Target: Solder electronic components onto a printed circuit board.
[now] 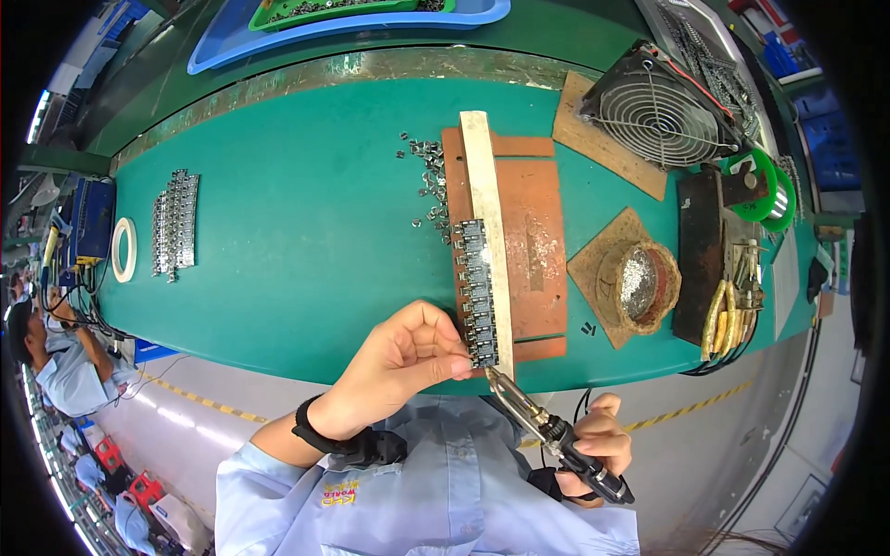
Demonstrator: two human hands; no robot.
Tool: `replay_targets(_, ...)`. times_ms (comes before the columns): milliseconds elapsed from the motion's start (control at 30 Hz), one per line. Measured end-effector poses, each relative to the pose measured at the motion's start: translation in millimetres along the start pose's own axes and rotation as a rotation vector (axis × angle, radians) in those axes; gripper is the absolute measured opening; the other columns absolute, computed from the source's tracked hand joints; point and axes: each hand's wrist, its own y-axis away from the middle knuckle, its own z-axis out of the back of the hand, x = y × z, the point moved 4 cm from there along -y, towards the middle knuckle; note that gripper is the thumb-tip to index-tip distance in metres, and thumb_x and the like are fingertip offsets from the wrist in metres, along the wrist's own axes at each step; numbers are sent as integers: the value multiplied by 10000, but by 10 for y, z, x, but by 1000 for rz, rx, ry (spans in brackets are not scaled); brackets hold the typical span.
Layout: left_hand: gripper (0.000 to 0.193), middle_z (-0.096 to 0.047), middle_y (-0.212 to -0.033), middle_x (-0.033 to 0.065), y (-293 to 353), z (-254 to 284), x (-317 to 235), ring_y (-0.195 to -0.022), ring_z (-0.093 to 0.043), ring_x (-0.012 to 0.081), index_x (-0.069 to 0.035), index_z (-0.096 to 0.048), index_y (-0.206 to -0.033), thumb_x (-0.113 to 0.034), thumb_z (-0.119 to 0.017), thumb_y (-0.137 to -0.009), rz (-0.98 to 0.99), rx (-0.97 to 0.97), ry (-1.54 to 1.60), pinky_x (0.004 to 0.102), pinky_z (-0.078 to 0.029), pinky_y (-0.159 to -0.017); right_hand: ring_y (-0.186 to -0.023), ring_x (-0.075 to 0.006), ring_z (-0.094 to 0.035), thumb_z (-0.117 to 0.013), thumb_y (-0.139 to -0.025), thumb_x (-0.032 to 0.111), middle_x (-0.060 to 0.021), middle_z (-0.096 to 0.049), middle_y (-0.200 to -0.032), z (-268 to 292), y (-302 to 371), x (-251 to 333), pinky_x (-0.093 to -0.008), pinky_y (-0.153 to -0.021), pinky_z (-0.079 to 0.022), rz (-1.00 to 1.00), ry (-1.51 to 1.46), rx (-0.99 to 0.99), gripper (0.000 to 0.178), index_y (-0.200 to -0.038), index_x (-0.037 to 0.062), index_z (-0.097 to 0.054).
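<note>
left hand [400, 360]: fingers pinching circuit-board strip [476, 292], near end | right hand [603, 443]: fingers around soldering iron [558, 434], tip beside strip

From my head, the wide fisheye view looks down at close range over my shirt [436, 491] and the green bench [306, 222].

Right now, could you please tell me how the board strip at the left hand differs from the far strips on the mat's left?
The board strip lies along the pale bar; the far strips lie on the green mat. The left hand pinches the board strip's near end; no hand touches the far strips. The board strip is alone; the far strips lie side by side. Both show rows of small parts.
</note>
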Motion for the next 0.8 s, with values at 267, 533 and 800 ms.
replay_targets(267, 202, -566, -813, 47, 0, -6, -16, -774, -578, 129, -58, -432, -910, 37, -566, -793, 6, -11, -15, 239, -455, -698, -492, -139, -487, -765, -586, 229, -22, -557, -579, -22, -25, 1, -329, -661, -301, -25, 19, 36, 399, -876, 98, -523)
replay_targets(533, 188, -581, -845, 62, 3, 20, -8, -797, -576, 126, -46, -426, -933, 29, -550, -813, -7, 17, -24, 244, -460, -710, -494, -139, -493, -771, -574, 214, -18, -551, -573, -29, -27, 1, -326, -655, -301, -31, 12, 32, 397, -871, 96, -537)
replay_targets(800, 194, -578, -812, 57, 4, -14, -34, -769, -579, 126, -55, -429, -912, 24, -566, -801, 8, -11, -26, 240, -459, -687, -481, -135, -485, -770, -562, 233, -19, -544, -557, -16, -27, 2, -326, -642, -300, 17, 46, 53, 403, -857, 88, -537)
